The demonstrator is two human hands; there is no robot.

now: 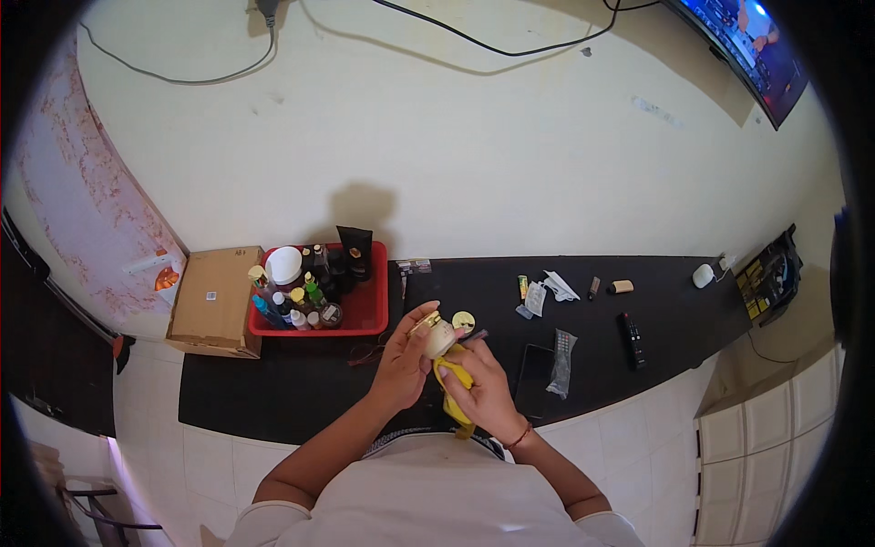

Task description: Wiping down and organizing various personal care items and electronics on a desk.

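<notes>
My left hand (405, 366) grips a small cream-coloured jar (441, 340) with a gold band, tilted above the dark tabletop. In my right hand (482, 386) is a yellow cloth (456, 403), bunched against the jar's lower end. Just behind the jar lies a round gold-coloured piece (463, 321), partly covered by my fingers. To the left of my hands stands a red plastic tray (362, 308) holding several bottles, jars and an upright black tube (355, 253).
A cardboard box (212, 301) stands left of the tray. Right of my hands are a black phone (534, 379), a plastic-wrapped remote (562, 362), a black remote (633, 340) and crumpled white pieces (560, 286). A white case (703, 275) sits far right. A screen (752, 51) hangs above.
</notes>
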